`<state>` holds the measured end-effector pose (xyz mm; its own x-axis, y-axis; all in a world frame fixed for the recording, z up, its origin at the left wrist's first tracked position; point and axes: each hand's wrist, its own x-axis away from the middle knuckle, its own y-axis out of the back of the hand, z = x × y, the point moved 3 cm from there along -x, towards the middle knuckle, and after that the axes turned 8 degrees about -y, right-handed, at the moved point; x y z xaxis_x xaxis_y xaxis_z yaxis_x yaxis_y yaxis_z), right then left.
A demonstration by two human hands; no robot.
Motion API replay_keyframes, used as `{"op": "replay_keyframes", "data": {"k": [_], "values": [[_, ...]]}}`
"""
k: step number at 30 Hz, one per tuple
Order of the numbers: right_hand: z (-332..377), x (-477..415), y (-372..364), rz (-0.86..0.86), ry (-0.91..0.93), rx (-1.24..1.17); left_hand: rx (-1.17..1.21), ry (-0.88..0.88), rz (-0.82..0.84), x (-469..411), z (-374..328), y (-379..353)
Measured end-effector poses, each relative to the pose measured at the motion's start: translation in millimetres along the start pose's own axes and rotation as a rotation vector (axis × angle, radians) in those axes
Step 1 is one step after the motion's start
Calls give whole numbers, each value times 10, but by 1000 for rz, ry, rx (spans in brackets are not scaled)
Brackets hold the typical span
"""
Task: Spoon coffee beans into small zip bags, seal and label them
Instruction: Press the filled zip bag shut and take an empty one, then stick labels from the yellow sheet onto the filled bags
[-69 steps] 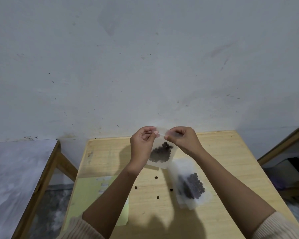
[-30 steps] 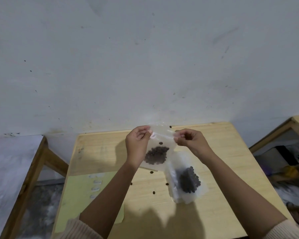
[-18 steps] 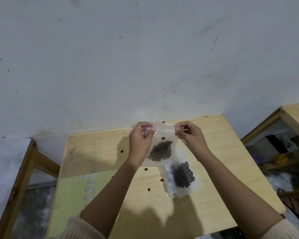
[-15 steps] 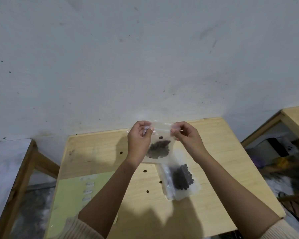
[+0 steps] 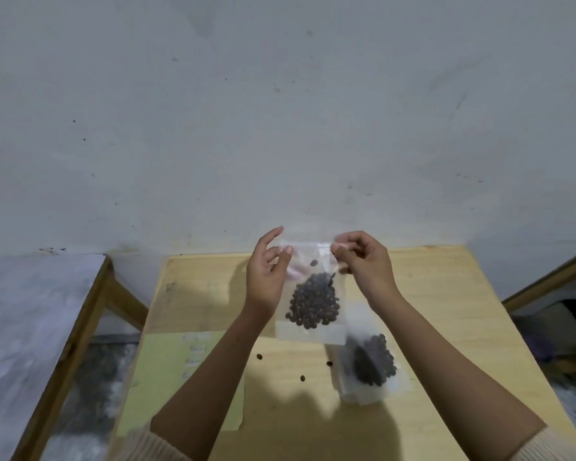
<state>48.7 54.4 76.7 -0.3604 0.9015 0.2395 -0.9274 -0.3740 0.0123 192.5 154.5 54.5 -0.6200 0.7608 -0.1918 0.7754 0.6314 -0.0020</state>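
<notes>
A small clear zip bag (image 5: 313, 327) with a clump of dark coffee beans (image 5: 315, 302) hangs upright above the wooden table (image 5: 446, 294). My left hand (image 5: 266, 277) holds its top left corner, thumb in front, fingers behind the plastic, index finger pointing up. My right hand (image 5: 363, 261) pinches the top right corner at the zip strip. A second bag of beans (image 5: 369, 364) lies flat on the table, below my right wrist. Three loose beans (image 5: 302, 378) lie scattered on the wood between my forearms.
A pale yellow-green sheet (image 5: 167, 377) with small labels lies at the table's left front, partly under my left forearm. A grey-topped bench (image 5: 30, 311) stands to the left, another wooden table edge (image 5: 546, 281) to the right. A white wall rises right behind.
The bag hangs lower and more squarely between my hands. My left index finger has straightened off the zip, while the thumb stays at the corner. My right hand still pinches its corner.
</notes>
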Motion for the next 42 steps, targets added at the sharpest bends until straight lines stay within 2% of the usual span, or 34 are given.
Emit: {"op": "replay_keyframes", "data": {"k": [3, 6, 10, 14, 19, 27, 38, 42], "values": [[-52, -115, -242, 69, -32, 36, -45, -48, -85, -33, 20, 203], [-140, -192, -532, 170, -96, 23, -114, -22, -215, -36, 65, 487], [-256, -188, -1008, 362, -167, 31, -21, 49, -384, 34, 189, 1111], [-616, -90, -1395, 460, -166, 268, 47, 90, -572, 184, 283, 1781], [-1298, 196, -1741, 503, -135, 555, -82, 92, -729, 435, 361, 2442], [-1769, 588, -2205, 248, 11, 673, -135, 162, -563, 538, 628, 3113], [-1808, 643, -2350, 327, 36, 837, -39, 190, -444, 528, 726, 3113], [-1786, 615, -2367, 345, -15, 869, -55, 191, -431, 509, 757, 3085]]}}
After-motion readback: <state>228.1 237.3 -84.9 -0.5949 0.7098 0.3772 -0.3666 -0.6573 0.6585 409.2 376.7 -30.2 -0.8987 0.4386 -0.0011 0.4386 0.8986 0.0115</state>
